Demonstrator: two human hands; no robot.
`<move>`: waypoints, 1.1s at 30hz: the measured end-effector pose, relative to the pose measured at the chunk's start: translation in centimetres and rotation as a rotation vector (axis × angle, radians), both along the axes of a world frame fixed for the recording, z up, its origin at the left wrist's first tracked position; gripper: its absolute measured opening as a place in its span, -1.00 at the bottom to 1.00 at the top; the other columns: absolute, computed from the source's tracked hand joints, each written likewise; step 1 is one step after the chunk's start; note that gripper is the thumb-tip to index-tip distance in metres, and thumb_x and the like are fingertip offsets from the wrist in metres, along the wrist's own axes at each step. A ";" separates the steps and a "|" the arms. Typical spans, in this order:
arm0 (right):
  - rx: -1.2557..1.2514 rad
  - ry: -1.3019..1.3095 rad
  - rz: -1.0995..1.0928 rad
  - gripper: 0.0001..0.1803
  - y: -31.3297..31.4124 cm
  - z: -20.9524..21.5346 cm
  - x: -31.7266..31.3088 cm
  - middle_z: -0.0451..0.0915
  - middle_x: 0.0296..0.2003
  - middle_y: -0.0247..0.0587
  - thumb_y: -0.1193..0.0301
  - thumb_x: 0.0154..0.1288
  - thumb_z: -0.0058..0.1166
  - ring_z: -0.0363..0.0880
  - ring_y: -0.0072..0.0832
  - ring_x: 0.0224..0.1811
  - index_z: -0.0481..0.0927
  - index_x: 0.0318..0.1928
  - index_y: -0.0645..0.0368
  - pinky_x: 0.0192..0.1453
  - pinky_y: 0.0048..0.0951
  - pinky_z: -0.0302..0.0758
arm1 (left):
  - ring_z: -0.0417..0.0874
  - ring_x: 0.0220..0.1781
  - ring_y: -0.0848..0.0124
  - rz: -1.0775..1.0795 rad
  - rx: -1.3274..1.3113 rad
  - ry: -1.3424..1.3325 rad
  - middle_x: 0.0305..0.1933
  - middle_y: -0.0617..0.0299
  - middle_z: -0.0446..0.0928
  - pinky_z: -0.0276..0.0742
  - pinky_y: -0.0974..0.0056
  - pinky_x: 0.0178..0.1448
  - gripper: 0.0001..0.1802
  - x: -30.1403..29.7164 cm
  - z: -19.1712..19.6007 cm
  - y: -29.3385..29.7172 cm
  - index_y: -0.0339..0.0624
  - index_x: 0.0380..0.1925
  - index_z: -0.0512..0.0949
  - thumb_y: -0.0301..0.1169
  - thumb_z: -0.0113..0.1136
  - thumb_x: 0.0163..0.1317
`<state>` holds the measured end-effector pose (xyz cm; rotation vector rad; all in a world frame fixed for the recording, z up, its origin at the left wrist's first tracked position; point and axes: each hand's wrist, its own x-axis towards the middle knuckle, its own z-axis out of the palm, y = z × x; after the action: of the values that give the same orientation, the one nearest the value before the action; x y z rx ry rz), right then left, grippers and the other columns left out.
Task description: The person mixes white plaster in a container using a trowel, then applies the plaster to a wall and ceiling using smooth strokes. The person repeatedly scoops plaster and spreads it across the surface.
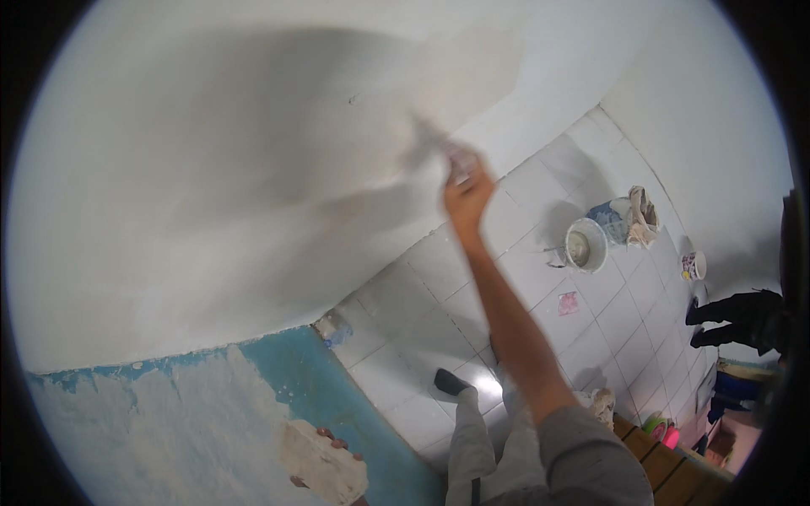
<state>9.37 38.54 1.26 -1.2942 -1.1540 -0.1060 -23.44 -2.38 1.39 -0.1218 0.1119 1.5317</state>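
My right hand (pixel 469 192) is raised on an outstretched arm, its fingers wrapped round the handle of a putty knife (pixel 432 137). The knife is blurred, and its blade end is at the white wall (pixel 278 143), close to a damp-looking patch; whether it touches cannot be made out. At the lower left, my left hand (pixel 331 437) grips a flat board (pixel 322 462) smeared with pale putty. Only some fingertips show past the board's edge; the palm is hidden behind it.
A putty-stained bucket (pixel 599 246) stands on the tiled floor (pixel 430 278) beside a blue-and-white container (pixel 609 218) with a cloth. Farther right are a small tub (pixel 693 266) and a person's dark-trousered legs (pixel 738 319). Blue, partly coated surface (pixel 295 363) lies lower left.
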 end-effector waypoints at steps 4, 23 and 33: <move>-0.048 0.147 -0.256 -0.77 8.3 3.9 15.5 0.73 -0.26 0.03 0.49 0.25 0.10 0.72 -0.31 -0.21 0.69 -0.14 0.34 -0.09 -0.36 0.55 | 0.15 0.45 0.01 0.012 0.054 -0.075 0.51 0.15 0.00 0.09 -0.43 0.35 0.02 0.7 -2.6 -1.3 0.19 0.48 0.00 0.04 0.35 0.10; 0.005 0.194 0.158 -0.74 1.0 -4.3 1.3 0.66 -0.25 0.07 0.62 0.16 0.14 0.64 0.03 -0.12 0.67 -0.12 0.21 -0.01 -0.17 0.56 | 0.16 0.43 0.01 0.018 0.047 -0.046 0.50 0.12 0.01 0.09 -0.39 0.32 0.01 5.5 0.5 1.1 0.21 0.49 0.00 0.05 0.33 0.10; 0.203 -0.248 -0.428 -0.60 9.8 9.0 7.2 0.63 -0.22 -0.02 0.61 -0.04 0.04 0.60 -0.10 -0.16 0.66 -0.10 0.32 -0.05 -0.29 0.55 | 0.20 0.40 -0.01 0.003 0.078 -0.048 0.46 0.12 0.04 0.14 -0.43 0.31 0.01 2.5 -2.5 -1.2 0.21 0.48 0.00 0.03 0.34 0.10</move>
<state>16.53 48.36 10.23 -1.3526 -1.0246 -0.6977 -20.90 -3.60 -1.07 -0.0965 0.0142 1.5328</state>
